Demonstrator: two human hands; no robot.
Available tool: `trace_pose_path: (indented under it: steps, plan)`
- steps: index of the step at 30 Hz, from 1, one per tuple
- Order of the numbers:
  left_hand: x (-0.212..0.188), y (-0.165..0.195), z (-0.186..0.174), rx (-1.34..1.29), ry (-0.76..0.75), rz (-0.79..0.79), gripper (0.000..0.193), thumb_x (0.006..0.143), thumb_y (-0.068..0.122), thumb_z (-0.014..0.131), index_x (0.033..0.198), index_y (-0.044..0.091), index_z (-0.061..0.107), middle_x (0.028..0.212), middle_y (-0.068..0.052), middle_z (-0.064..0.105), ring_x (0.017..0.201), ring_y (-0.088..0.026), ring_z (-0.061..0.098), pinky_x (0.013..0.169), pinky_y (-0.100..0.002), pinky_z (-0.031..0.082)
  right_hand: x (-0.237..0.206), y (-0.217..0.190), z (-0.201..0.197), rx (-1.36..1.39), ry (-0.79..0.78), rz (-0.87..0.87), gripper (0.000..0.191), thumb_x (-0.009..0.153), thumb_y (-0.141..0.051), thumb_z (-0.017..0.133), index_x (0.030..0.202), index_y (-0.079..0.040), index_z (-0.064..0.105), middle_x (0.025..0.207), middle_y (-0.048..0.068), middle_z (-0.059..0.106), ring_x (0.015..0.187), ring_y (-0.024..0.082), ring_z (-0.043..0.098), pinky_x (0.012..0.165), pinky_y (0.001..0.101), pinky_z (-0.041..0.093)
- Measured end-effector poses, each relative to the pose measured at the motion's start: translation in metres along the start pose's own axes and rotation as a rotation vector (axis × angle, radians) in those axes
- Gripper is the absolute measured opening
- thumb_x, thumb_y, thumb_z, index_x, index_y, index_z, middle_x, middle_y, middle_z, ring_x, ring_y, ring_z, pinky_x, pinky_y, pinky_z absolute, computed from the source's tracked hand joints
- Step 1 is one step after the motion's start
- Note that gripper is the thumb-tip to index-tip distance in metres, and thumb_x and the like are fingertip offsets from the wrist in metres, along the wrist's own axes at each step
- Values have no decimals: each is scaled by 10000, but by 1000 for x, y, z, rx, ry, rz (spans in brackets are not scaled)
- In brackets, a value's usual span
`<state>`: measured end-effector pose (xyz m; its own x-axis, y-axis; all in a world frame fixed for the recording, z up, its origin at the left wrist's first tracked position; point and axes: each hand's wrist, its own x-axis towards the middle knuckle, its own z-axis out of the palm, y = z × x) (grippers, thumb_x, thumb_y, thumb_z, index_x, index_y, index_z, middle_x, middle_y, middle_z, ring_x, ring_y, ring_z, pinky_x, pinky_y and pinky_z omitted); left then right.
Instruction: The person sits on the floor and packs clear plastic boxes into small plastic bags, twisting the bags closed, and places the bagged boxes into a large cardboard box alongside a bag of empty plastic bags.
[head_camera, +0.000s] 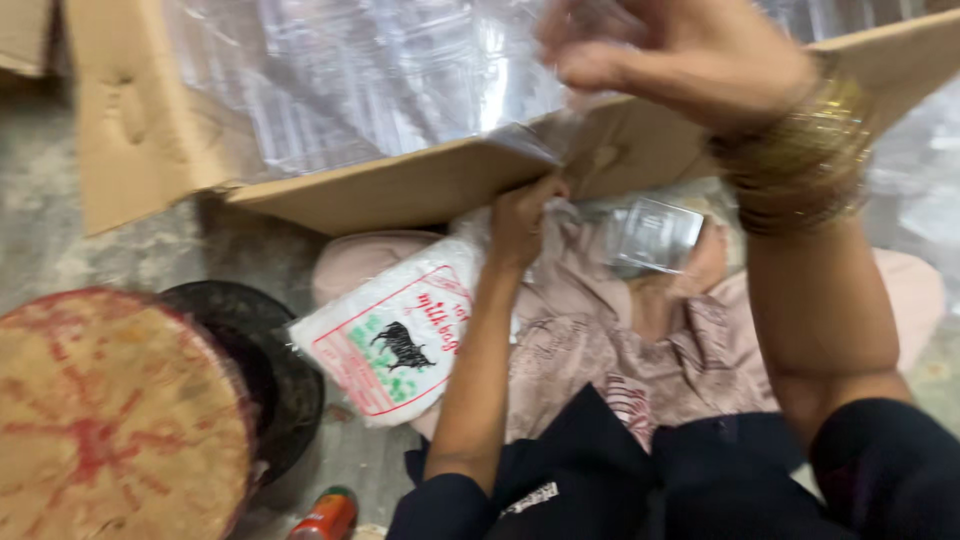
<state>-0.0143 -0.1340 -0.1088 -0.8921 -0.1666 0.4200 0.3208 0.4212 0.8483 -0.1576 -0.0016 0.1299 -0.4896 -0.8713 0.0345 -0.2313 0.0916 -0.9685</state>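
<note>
My left hand (520, 218) reaches forward under the edge of a cardboard box flap (400, 185). Its fingers are closed on crinkled clear plastic (566, 212) that lies over pink cloth (580, 330) on my lap. My right hand (640, 45), with gold bangles (800, 150) on the wrist, is raised high and blurred. Its fingers are pinched on a thin clear plastic film (560, 125) that hangs down to the flap. A small clear plastic container (655, 235) rests on the cloth between my arms.
The open cardboard box holds shiny clear plastic sheets (350, 80). A white sack (395, 340) with red print and a black animal figure lies left of my arm. A round red-marked disc (110, 420), a black round pan (280, 370) and an orange bottle (325, 515) sit on the floor.
</note>
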Motion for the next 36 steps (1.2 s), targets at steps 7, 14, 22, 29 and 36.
trace_pose_path:
  steps: [7,14,22,29,36]
  plan:
    - [5,15,1,51,2,-86,139,809,3,590,916,66,653,810,-149,686,759,-314,723,663,-400,540,-148,120,-49,-357,-194,485,452,854,-234,742,1184,-39,503,1041,131,658,996,241,645,834,378,563]
    - [7,16,7,47,12,-37,222,809,-7,523,956,89,658,838,-139,683,800,-318,727,715,-398,549,-174,144,-26,-821,-21,668,505,845,-430,772,1138,-49,615,1132,190,661,1082,328,652,927,417,531]
    - [2,11,2,95,-17,-52,164,865,31,591,988,128,641,911,-119,705,859,-328,718,753,-431,548,0,6,31,-718,85,-175,438,991,-298,746,1267,13,608,1209,212,663,1024,325,707,866,410,576]
    - [0,-2,0,148,22,24,176,892,127,643,1062,175,636,948,-94,714,899,-333,711,798,-441,557,158,58,107,-620,-185,-328,1022,731,-471,923,1386,133,423,1168,298,603,1030,424,653,873,480,542]
    - [-1,-3,-2,79,-9,-33,245,863,132,697,1102,158,647,921,-100,714,859,-330,710,764,-441,556,118,33,89,-497,-50,-21,710,795,-365,878,1322,11,588,1251,171,644,1142,285,685,919,427,586]
